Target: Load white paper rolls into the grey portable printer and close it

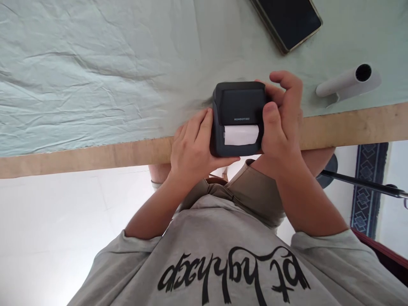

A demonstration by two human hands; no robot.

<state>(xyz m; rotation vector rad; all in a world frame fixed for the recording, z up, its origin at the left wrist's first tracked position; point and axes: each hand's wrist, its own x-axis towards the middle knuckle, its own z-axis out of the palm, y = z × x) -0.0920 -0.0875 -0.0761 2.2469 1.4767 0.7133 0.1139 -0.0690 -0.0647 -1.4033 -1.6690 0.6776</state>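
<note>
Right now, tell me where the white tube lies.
Head view, right side: the white tube lies on the pale green cloth, right of the right hand, below the phone.

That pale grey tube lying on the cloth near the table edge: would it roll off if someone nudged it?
Probably yes: the pale grey hollow tube lies on its round side. It looks light, being hollow. The wrinkled pale green cloth may slow it.

one head-worn camera looks steeply down from close above, past the wearer's own chest to the table edge (pixel 95 155) and floor below, the cloth-covered tabletop filling the upper frame.
</note>
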